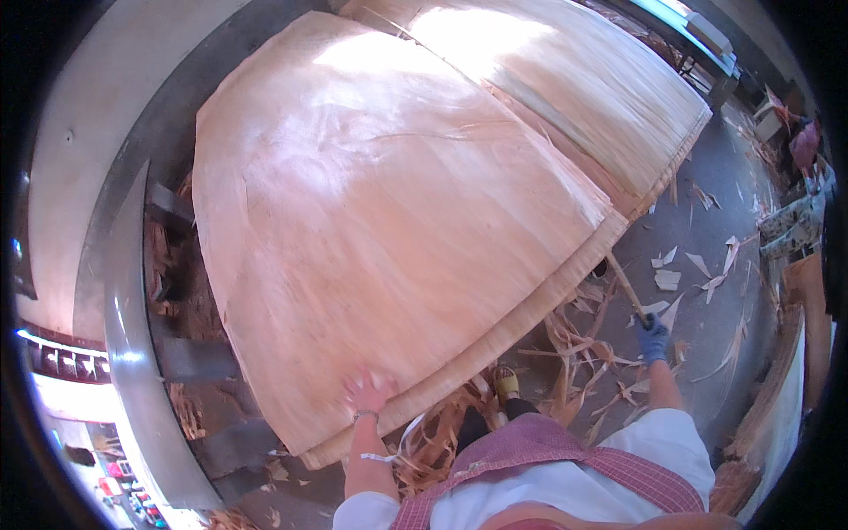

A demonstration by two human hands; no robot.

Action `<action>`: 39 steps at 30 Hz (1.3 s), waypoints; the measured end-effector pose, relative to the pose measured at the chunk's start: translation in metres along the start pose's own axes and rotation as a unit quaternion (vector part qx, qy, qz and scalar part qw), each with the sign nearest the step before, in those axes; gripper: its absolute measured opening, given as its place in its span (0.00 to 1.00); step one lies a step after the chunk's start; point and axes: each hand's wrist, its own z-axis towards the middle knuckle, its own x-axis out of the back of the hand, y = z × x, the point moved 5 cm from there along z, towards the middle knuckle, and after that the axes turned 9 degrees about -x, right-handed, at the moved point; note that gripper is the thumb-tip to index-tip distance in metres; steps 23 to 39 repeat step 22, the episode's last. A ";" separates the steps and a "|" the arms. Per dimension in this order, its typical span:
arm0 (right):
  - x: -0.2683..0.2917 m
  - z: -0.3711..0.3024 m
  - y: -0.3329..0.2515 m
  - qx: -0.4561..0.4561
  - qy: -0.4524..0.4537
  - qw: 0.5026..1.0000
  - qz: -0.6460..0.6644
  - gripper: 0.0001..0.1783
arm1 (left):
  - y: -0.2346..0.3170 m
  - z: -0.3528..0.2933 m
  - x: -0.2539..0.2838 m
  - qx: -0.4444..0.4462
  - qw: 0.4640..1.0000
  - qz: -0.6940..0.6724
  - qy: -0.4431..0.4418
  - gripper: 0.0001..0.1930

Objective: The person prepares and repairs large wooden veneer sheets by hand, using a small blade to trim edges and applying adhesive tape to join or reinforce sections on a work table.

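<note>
A broad stack of thin wood veneer sheets (397, 230) spreads out in front of me, its near edges slightly stepped. My left hand (368, 393), bare with a band at the wrist, lies with fingers spread on the top sheet close to its near corner. Off the stack's right side, my right hand (653, 339) in a blue-grey glove is closed round a thin wooden stick (625, 283). The stick slants up toward the stack's right edge; whether its far end touches the sheets I cannot tell. A second veneer stack (583, 97) lies beyond, at the upper right.
Torn veneer strips (565, 362) litter the floor around my feet, and pale scraps (667, 279) lie to the right. A long curved-looking metal rail (132, 353) runs along the left side. Wooden boards (777, 415) stand at the right edge.
</note>
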 end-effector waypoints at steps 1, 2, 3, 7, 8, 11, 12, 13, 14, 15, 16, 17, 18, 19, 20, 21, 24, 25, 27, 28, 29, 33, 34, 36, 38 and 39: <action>0.011 0.000 0.029 -0.031 0.010 0.999 -0.013 0.21 | 0.007 0.000 0.009 -0.031 1.000 0.000 -0.005 0.50; 0.028 -0.003 0.031 0.019 0.044 0.998 -0.035 0.21 | 0.007 -0.003 0.014 -0.061 0.998 0.000 -0.010 0.48; 0.062 -0.010 0.027 0.047 0.087 0.993 -0.062 0.20 | 0.013 -0.004 0.024 -0.086 0.995 0.042 -0.024 0.45; 0.163 0.000 -0.021 0.057 0.101 0.988 -0.103 0.19 | -0.019 -0.001 -0.007 -0.279 0.939 0.195 -0.037 0.37; 0.182 -0.008 -0.031 0.111 0.127 0.985 -0.041 0.18 | -0.021 0.005 -0.012 -0.315 0.921 0.226 -0.044 0.35; 0.173 -0.031 -0.051 0.119 0.058 0.990 -0.039 0.16 | -0.011 0.014 -0.008 -0.282 0.930 0.219 -0.091 0.35; 0.163 -0.051 -0.072 0.159 0.071 0.985 -0.022 0.18 | -0.014 0.011 -0.007 -0.243 0.944 0.193 -0.111 0.35; 0.151 -0.083 -0.075 0.182 0.090 0.979 -0.011 0.21 | -0.005 0.011 -0.002 -0.287 0.937 0.169 -0.104 0.35; 0.117 -0.095 -0.092 0.180 0.067 0.981 0.029 0.21 | -0.010 0.000 0.009 -0.309 0.938 0.133 -0.086 0.35; 0.086 -0.114 -0.114 0.176 -0.005 0.977 0.117 0.21 | -0.016 -0.008 0.016 -0.318 0.938 0.124 -0.063 0.35; 0.055 -0.133 -0.137 0.161 -0.074 0.963 0.200 0.21 | -0.020 -0.016 0.022 -0.327 0.937 0.116 -0.042 0.34; 0.063 -0.175 -0.188 0.197 -0.075 0.976 0.060 0.22 | -0.030 -0.029 0.025 -0.317 0.939 0.134 -0.013 0.33; 0.045 -0.199 -0.210 0.193 -0.075 0.976 0.061 0.22 | -0.047 -0.035 0.027 -0.286 0.958 0.009 -0.001 0.33; 0.027 -0.223 -0.218 0.177 -0.070 0.980 0.062 0.22 | -0.055 -0.037 0.028 -0.272 0.956 -0.112 0.007 0.33; 0.008 -0.252 -0.244 0.187 -0.080 0.977 0.065 0.23 | -0.089 -0.035 0.029 -0.202 0.904 -0.376 0.016 0.34; -0.004 -0.285 -0.274 0.202 -0.082 0.972 0.088 0.23 | -0.136 -0.034 0.027 -0.118 0.776 -0.618 0.046 0.35; -0.013 -0.314 -0.281 0.209 -0.082 0.969 0.100 0.23 | -0.183 -0.057 0.023 -0.097 0.765 -0.633 0.069 0.35; -0.013 -0.314 -0.281 0.209 -0.082 0.969 0.100 0.23 | -0.183 -0.057 0.023 -0.097 0.765 -0.633 0.069 0.35; -0.013 -0.314 -0.281 0.209 -0.082 0.969 0.100 0.23 | -0.183 -0.057 0.023 -0.097 0.765 -0.633 0.069 0.35; -0.013 -0.314 -0.281 0.209 -0.082 0.969 0.100 0.23 | -0.183 -0.057 0.023 -0.097 0.765 -0.633 0.069 0.35; -0.013 -0.314 -0.281 0.209 -0.082 0.969 0.100 0.23 | -0.183 -0.057 0.023 -0.097 0.765 -0.633 0.069 0.35; -0.013 -0.314 -0.281 0.209 -0.082 0.969 0.100 0.23 | -0.183 -0.057 0.023 -0.097 0.765 -0.633 0.069 0.35; -0.013 -0.314 -0.281 0.209 -0.082 0.969 0.100 0.23 | -0.183 -0.057 0.023 -0.097 0.765 -0.633 0.069 0.35; -0.013 -0.314 -0.281 0.209 -0.082 0.969 0.100 0.23 | -0.183 -0.057 0.023 -0.097 0.765 -0.633 0.069 0.35; -0.013 -0.314 -0.281 0.209 -0.082 0.969 0.100 0.23 | -0.183 -0.057 0.023 -0.097 0.765 -0.633 0.069 0.35; -0.013 -0.314 -0.281 0.209 -0.082 0.969 0.100 0.23 | -0.183 -0.057 0.023 -0.097 0.765 -0.633 0.069 0.35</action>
